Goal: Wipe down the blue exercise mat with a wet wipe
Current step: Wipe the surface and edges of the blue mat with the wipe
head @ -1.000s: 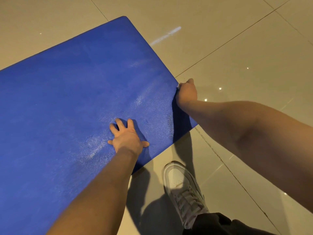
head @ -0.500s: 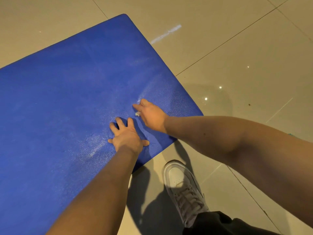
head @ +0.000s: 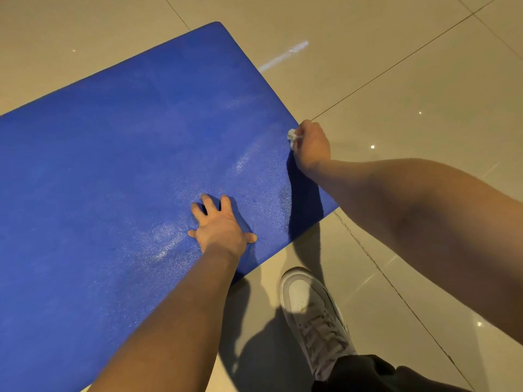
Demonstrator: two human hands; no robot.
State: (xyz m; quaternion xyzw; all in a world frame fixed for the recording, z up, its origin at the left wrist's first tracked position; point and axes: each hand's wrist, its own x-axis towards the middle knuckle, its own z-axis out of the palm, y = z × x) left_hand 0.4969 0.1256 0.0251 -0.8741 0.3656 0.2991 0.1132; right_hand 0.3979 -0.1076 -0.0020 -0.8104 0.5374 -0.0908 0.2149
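Blue exercise mat (head: 113, 179) lies flat on tiled floor (head: 410, 80), running diagonally from lower left to a rounded far corner at top centre; its near corner is at right, just ahead of the person's shoe. Left grip (head: 219, 226) released, palm down on the mat close to the near edge, fingers spread and straight, thumb out to the right. Right grip (head: 311, 145) at the mat's right-hand edge, fingers curled, grasping a small crumpled white wet wipe (head: 291, 136); wipe pokes out on the mat side of the fist, on the mat or just at its edge, cannot tell which. Right forearm crosses above the near corner and throws a dark shadow on it. Pale shiny patches on the mat between the two grips and left of the left grip; wet or glare, cannot tell. White lace-up shoe (head: 311, 309) on the floor just beside the near edge, black trouser leg (head: 368, 372) behind it. Pale streak (head: 283, 56) on the floor beyond the mat's right edge
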